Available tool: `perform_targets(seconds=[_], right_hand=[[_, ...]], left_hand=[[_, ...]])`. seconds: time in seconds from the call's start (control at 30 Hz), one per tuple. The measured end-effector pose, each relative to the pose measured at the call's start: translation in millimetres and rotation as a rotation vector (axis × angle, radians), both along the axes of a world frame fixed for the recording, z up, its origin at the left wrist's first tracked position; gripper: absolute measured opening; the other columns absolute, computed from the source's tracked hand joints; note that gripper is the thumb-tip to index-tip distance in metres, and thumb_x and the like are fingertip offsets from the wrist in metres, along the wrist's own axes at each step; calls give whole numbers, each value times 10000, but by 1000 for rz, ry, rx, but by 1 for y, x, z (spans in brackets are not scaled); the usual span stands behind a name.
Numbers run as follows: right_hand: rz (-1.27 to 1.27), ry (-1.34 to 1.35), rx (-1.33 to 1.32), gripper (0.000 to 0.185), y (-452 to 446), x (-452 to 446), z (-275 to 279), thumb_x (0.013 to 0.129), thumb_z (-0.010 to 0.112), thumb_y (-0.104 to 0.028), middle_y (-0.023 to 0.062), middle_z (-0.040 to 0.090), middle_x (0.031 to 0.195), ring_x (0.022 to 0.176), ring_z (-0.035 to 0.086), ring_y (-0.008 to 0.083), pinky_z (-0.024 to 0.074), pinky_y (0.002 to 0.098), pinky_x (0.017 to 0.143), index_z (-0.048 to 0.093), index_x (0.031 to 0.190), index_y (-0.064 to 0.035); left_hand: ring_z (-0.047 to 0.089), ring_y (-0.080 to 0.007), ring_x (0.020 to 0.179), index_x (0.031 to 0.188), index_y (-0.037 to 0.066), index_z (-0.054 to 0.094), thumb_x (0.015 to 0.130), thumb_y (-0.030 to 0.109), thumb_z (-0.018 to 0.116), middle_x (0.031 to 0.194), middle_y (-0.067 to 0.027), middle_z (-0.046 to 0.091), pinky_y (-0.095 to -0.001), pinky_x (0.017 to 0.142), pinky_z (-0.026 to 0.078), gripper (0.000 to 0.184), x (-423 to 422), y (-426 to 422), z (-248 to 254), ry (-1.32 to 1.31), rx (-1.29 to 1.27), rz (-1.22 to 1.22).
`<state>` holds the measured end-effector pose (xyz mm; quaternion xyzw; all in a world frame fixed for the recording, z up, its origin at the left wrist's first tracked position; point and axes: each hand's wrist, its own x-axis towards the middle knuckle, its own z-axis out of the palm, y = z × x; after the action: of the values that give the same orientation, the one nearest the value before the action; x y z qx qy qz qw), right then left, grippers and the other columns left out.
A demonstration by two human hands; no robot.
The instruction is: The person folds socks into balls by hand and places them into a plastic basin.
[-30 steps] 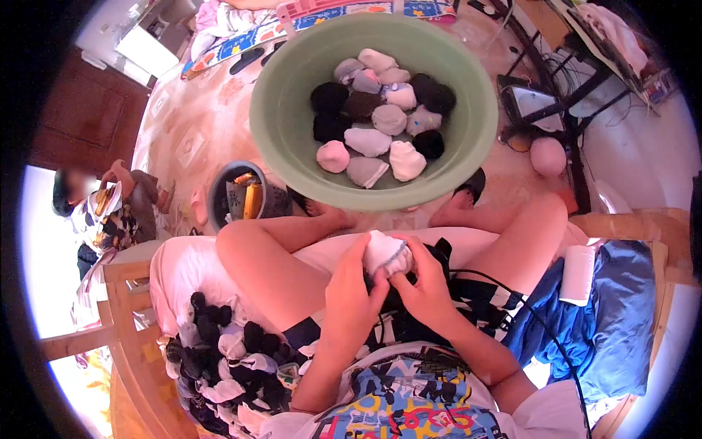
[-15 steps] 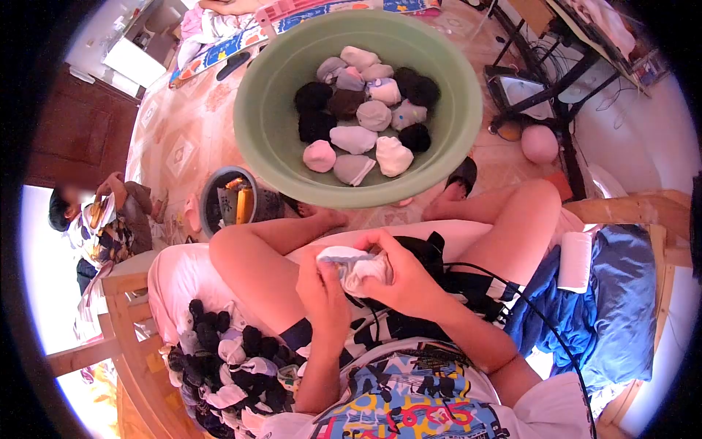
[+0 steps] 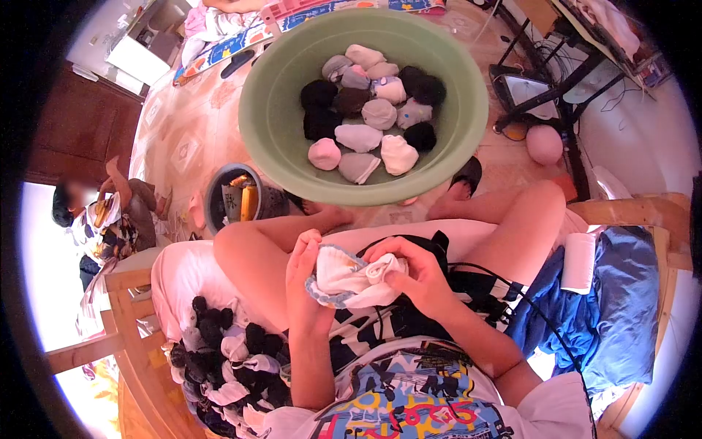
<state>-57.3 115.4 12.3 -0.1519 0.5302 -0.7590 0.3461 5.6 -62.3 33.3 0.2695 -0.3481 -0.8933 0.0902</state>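
A white sock (image 3: 349,276) with a grey-blue cuff is stretched between my two hands above my lap. My left hand (image 3: 306,274) holds the cuff side, the thumb hidden in or behind the fabric. On the other side, my right hand (image 3: 413,271) grips a rolled part of the sock between thumb and fingers. Beyond my knees stands a large green basin (image 3: 256,139) with several balled-up socks (image 3: 358,137) in white, grey, pink, brown and black. A heap of loose socks (image 3: 227,358), mostly black and white, lies by my left hip.
A grey bucket (image 3: 213,208) with yellow packets stands left of the basin. Another person (image 3: 110,219) sits at the far left. On my right are a white roll (image 3: 578,263) and blue bedding (image 3: 621,314). A black cable (image 3: 541,314) crosses my right side.
The bunched sock has been opened out, its cuff now spread wide toward my left hand. My left hand's fingers have straightened upward. The seated person has raised an arm.
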Motion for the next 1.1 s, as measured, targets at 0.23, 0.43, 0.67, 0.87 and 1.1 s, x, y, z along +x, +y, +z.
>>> perform_targets(seconds=[0.23, 0.43, 0.67, 0.87, 1.1], right_hand=[[-308, -262, -270, 382, 2, -2, -3, 910, 646, -173, 63, 549, 1163, 1076, 544, 140, 447, 300, 949, 455, 1213, -42], [-291, -168, -75, 274, 7, -3, -1, 943, 625, -157, 67, 607, 1079, 977, 586, 137, 465, 269, 903, 497, 1149, -29], [-548, -4, 47, 118, 13, -16, -7, 969, 575, -97, 74, 632, 935, 846, 592, 129, 484, 255, 785, 496, 1032, -36], [-540, -46, -30, 105, 23, -23, -1, 951, 570, -65, 58, 579, 795, 706, 544, 108, 453, 234, 648, 470, 979, -54], [-98, -73, 102, 146, -7, 0, 3, 950, 589, -111, 29, 563, 870, 758, 557, 77, 482, 223, 658, 502, 1029, -26]], left_hand=[[547, -196, 1123, 1214, 28, 470, 919, 130, 612, 1209, -107, 544, -348, 978, 444, 344, -3, 13, 3, 163, -212, -84], [614, -145, 950, 1074, -18, 600, 933, 104, 623, 1024, -71, 653, -281, 892, 478, 187, 4, 10, 1, -34, -648, 51], [621, -149, 919, 1103, -14, 601, 959, 200, 614, 1011, -72, 654, -273, 832, 491, 258, 9, -20, 2, -139, -874, 313], [604, -106, 835, 1038, 4, 645, 950, 153, 626, 951, -42, 656, -245, 768, 482, 174, 9, -38, 10, -84, -813, 416], [638, -147, 822, 1122, 3, 643, 896, 20, 625, 967, -91, 690, -257, 751, 494, 228, 9, -1, -20, -156, -1101, -227]])
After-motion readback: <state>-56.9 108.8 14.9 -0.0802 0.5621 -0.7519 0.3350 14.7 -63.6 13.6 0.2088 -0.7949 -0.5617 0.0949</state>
